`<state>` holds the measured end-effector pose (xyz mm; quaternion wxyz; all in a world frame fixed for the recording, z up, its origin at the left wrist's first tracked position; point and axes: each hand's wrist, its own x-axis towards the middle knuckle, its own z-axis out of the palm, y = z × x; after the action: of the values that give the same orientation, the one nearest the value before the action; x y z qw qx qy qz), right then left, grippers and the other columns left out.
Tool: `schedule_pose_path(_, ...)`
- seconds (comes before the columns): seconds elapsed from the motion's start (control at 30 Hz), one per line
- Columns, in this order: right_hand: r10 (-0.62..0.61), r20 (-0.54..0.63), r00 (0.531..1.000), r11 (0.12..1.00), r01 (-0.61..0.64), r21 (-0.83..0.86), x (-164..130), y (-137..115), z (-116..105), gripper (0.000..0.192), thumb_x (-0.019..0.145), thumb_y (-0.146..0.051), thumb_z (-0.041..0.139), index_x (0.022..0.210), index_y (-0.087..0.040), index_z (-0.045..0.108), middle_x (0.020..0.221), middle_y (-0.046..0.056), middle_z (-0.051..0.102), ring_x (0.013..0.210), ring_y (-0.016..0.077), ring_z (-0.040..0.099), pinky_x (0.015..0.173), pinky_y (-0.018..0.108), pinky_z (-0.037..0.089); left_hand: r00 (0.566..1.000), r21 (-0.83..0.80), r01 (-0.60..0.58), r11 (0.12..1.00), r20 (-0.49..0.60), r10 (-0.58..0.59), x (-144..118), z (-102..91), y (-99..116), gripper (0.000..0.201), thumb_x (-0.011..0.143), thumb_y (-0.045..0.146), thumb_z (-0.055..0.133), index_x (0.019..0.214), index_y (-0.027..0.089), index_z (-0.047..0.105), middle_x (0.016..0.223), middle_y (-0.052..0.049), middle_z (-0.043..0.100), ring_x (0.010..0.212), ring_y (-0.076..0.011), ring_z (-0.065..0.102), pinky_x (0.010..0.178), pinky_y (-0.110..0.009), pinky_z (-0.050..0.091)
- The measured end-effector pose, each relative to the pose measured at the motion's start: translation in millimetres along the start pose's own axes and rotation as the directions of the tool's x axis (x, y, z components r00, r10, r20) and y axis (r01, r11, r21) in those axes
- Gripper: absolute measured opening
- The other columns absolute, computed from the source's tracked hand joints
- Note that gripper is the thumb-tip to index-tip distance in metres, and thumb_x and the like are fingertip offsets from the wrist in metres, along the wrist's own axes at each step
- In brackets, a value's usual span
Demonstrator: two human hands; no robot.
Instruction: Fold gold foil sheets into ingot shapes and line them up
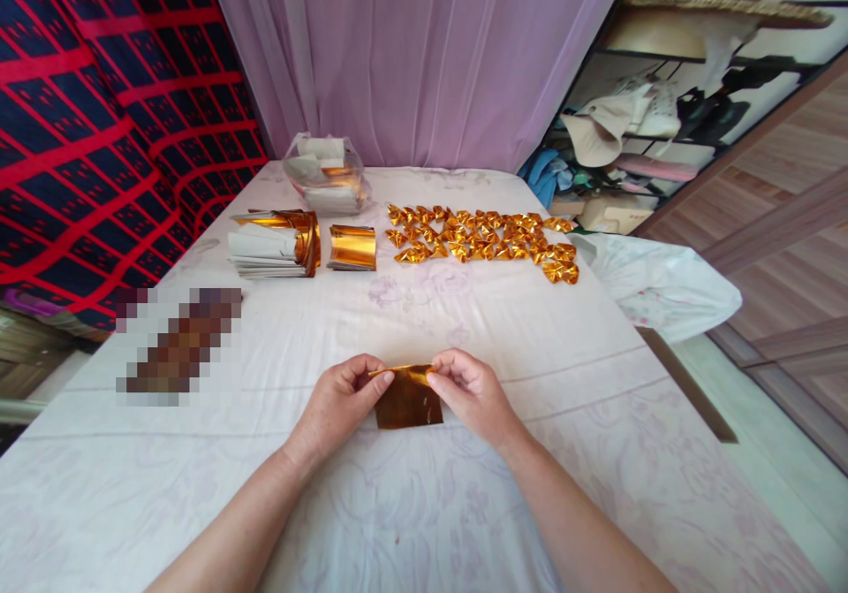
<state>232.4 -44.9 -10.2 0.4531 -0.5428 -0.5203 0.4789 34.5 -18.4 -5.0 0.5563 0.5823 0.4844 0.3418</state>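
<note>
A small sheet of gold foil paper (407, 401) lies on the white cloth-covered table (464, 310) near me. My left hand (344, 399) pinches its top left edge and my right hand (467, 390) pinches its top right edge, with the top edge folded over. Farther back, several folded gold paper pieces (487, 235) lie spread in rows. A curled stack of gold and white sheets (275, 244) and a smaller gold stack (352, 247) sit at the back left.
A clear plastic bag with more sheets (327, 173) stands behind the stacks. A pixelated object (177, 341) lies at the left. A pink curtain (424, 54) hangs behind the table, a red patterned cloth (99, 125) at left, shelves (662, 125) at right.
</note>
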Motion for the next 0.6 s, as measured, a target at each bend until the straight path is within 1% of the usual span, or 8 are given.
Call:
schedule_pose_path(0.2, -0.007, -0.010, 1.000, 1.000, 0.006, -0.018, -0.3, 1.2, -0.5, 0.014, 0.073, -0.034, 0.062, 0.074, -0.021, 0.057, 0.060, -0.004, 0.058, 0.052, 0.0098, 0.049, 0.049, 0.021, 0.038, 1.000, 0.007, 0.001, 1.000, 0.007, -0.001, 0.3, -2.6, 0.3, 0.031, 0.078, 0.049, 0.064, 0.075, 0.018, 0.063, 0.061, 0.003, 0.058, 0.054, -0.0095, 0.049, 0.051, -0.020, 0.039)
schedule_pose_path(0.33, -0.005, -0.017, 1.000, 0.999, 0.004, -0.037, -0.4, 0.5, -0.1, 0.012, 0.073, -0.032, 0.061, 0.074, -0.021, 0.057, 0.058, -0.005, 0.056, 0.051, 0.0094, 0.048, 0.048, 0.020, 0.037, 1.000, 0.025, 0.018, 1.000, -0.012, -0.018, 1.3, -2.8, -0.2, 0.029, 0.076, 0.047, 0.065, 0.075, 0.017, 0.063, 0.064, 0.002, 0.061, 0.058, -0.0110, 0.053, 0.055, -0.021, 0.041)
schedule_pose_path(0.5, -0.034, -0.015, 0.999, 0.997, 0.033, -0.075, 0.0, -0.2, -1.2, 0.016, 0.076, -0.036, 0.061, 0.072, -0.021, 0.057, 0.058, -0.005, 0.054, 0.050, 0.0094, 0.046, 0.047, 0.021, 0.036, 0.999, 0.041, 0.019, 0.999, -0.028, -0.018, 2.0, -1.5, -2.1, 0.028, 0.074, 0.046, 0.066, 0.073, 0.018, 0.063, 0.064, 0.002, 0.062, 0.059, -0.0122, 0.055, 0.056, -0.022, 0.043)
schedule_pose_path(0.6, -0.048, -0.007, 0.999, 0.994, 0.047, -0.096, 0.3, 0.6, -2.6, 0.019, 0.079, -0.038, 0.059, 0.071, -0.021, 0.057, 0.058, -0.004, 0.052, 0.052, 0.0105, 0.048, 0.049, 0.021, 0.037, 0.999, 0.040, 0.018, 0.999, -0.030, -0.016, 2.0, -1.3, -2.8, 0.027, 0.073, 0.045, 0.067, 0.073, 0.019, 0.063, 0.064, 0.001, 0.063, 0.060, -0.0123, 0.055, 0.057, -0.022, 0.043)
